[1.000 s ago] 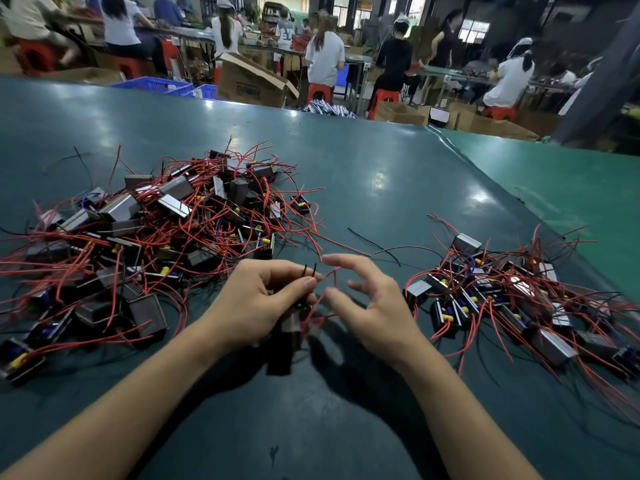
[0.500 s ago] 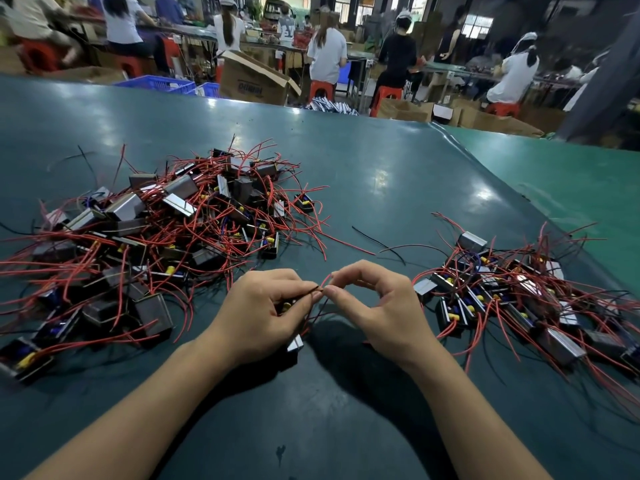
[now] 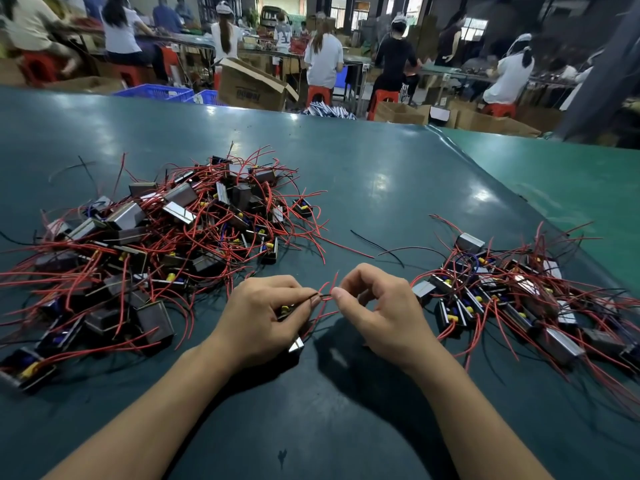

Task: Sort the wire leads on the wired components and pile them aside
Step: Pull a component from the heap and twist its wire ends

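1. L hand (image 3: 266, 317) curls round one part (image 3: 294, 344) w/ fingers, low centre of table (image 3: 381, 188); part mostly hidden under the palm, a metal corner showing below.
2. L thumb + forefinger also pinch its leads (image 3: 323, 296); R hand (image 3: 384, 313) pinches the same leads from the other side, tips nearly touching.
3. Leads run roughly left-right betw the hands, red ends sticking up.
4. Done pile (image 3: 512, 299) lies just right of R hand; unsorted pile (image 3: 166, 237) left + farther back.
5. Judgement: once leads are sorted, part goes right; R hand nearer, short reach.
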### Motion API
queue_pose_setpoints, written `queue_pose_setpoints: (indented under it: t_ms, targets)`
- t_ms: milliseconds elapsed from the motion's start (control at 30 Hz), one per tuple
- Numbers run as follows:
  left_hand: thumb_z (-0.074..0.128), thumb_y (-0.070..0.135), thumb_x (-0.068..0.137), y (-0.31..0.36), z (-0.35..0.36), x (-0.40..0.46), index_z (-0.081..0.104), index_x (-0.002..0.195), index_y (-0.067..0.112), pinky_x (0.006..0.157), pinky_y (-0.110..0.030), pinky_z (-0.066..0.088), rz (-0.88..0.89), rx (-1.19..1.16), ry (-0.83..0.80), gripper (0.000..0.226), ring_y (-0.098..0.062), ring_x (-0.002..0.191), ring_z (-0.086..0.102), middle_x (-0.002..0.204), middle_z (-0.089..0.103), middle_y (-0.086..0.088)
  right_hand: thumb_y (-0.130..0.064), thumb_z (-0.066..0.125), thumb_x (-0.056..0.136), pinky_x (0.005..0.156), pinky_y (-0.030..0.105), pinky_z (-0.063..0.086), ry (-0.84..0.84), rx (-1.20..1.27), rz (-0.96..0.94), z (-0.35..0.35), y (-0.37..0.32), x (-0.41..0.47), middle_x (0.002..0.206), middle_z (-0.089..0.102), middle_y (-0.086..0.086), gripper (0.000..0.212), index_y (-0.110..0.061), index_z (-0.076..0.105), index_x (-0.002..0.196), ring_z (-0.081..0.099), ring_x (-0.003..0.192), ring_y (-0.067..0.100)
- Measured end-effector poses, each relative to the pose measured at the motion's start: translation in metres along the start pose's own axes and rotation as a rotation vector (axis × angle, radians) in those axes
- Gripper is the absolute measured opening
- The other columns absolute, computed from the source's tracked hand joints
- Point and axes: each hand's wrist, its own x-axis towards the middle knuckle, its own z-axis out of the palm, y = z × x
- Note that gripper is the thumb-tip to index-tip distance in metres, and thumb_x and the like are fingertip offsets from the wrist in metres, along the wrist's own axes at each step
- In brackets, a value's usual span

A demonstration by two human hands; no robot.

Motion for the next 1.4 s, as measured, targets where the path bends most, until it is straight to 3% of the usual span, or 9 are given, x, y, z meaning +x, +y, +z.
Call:
queue_pose_setpoints:
  t_ms: [200,300,400,567,667,900,1033,1133,1400]
  targets:
    - [0.067,0.011,0.084,0.0,-0.003,-0.001,0.079,0.086,0.008,0.052,-0.029,0.048,-0.017,0.017,0.039,0.013,-0.016,0.056,0.06,0.068,0.066,0.003,-0.01,0.064,0.087,0.055,0.021,0.043,0.139,0.331,0.15,-0.003,0.001,0.006,0.065,0.057,0.002,0.018,-0.018,0.055,0.073,0.054,0.056,0.009]
    - [0.067,0.014,0.084,0.002,-0.003,-0.002,0.079,0.089,0.009,0.054,-0.033,0.05,-0.014,0.044,0.028,0.014,-0.017,0.058,0.062,0.07,0.067,0.002,-0.025,0.072,0.082,0.063,0.021,0.044,0.037,0.05,-0.06,0.002,-0.002,0.002,0.078,0.061,-0.007,0.01,-0.02,0.064,0.086,0.058,0.072,0.01]
    - [0.06,0.022,0.087,0.003,-0.003,-0.003,0.08,0.09,0.012,0.054,-0.035,0.05,0.01,0.061,0.012,0.021,-0.019,0.059,0.063,0.071,0.068,0.002,-0.015,0.074,0.084,0.067,0.017,0.038,-0.025,-0.174,-0.215,0.013,-0.001,0.002,0.078,0.057,-0.003,0.008,-0.01,0.068,0.084,0.053,0.073,0.013]
    - [0.056,0.027,0.085,0.005,-0.004,0.0,0.08,0.087,0.014,0.051,-0.033,0.051,0.047,0.13,-0.002,0.027,-0.021,0.058,0.064,0.071,0.069,0.002,-0.016,0.074,0.084,0.072,0.01,0.036,-0.07,-0.176,-0.196,0.01,0.0,0.0,0.087,0.056,-0.005,0.014,-0.011,0.067,0.096,0.054,0.081,0.007]
    - [0.054,0.028,0.084,0.007,-0.003,0.001,0.078,0.079,0.016,0.05,-0.034,0.05,0.061,0.185,-0.025,0.027,-0.022,0.058,0.064,0.07,0.069,0.003,-0.016,0.071,0.085,0.068,0.014,0.038,-0.054,-0.178,-0.221,0.012,-0.002,0.0,0.083,0.054,-0.005,0.006,-0.012,0.067,0.087,0.054,0.077,0.007]
    - [0.06,0.026,0.085,0.006,-0.003,0.0,0.079,0.085,0.019,0.049,-0.034,0.05,0.069,0.183,-0.024,0.02,-0.02,0.058,0.063,0.071,0.068,0.005,-0.014,0.073,0.085,0.056,0.01,0.036,-0.073,0.097,-0.011,0.007,0.001,0.0,0.065,0.059,-0.013,0.013,-0.016,0.064,0.077,0.051,0.057,0.002]
    - [0.067,0.021,0.086,0.006,-0.002,-0.001,0.079,0.09,0.018,0.051,-0.033,0.049,0.069,0.168,-0.051,0.012,-0.017,0.06,0.063,0.073,0.068,0.006,-0.01,0.071,0.087,0.054,0.02,0.045,-0.077,0.312,0.135,0.005,0.004,0.004,0.066,0.062,-0.009,0.015,-0.019,0.065,0.076,0.054,0.062,0.005]
    - [0.065,0.024,0.089,0.005,0.0,-0.002,0.078,0.091,0.016,0.055,-0.037,0.048,-0.056,0.004,-0.014,0.016,-0.013,0.062,0.061,0.069,0.065,0.008,-0.006,0.07,0.087,0.053,0.022,0.05,-0.072,0.52,0.238,0.002,0.005,0.005,0.071,0.07,-0.001,0.007,-0.013,0.068,0.087,0.063,0.064,0.01]
    - [0.064,0.028,0.088,0.006,0.0,-0.001,0.078,0.09,0.015,0.059,-0.041,0.048,-0.146,-0.095,-0.023,0.019,-0.015,0.063,0.06,0.067,0.063,0.006,-0.007,0.072,0.085,0.056,0.025,0.055,-0.109,0.493,0.222,0.003,0.004,0.003,0.077,0.073,0.004,0.009,-0.016,0.07,0.087,0.07,0.072,0.015]
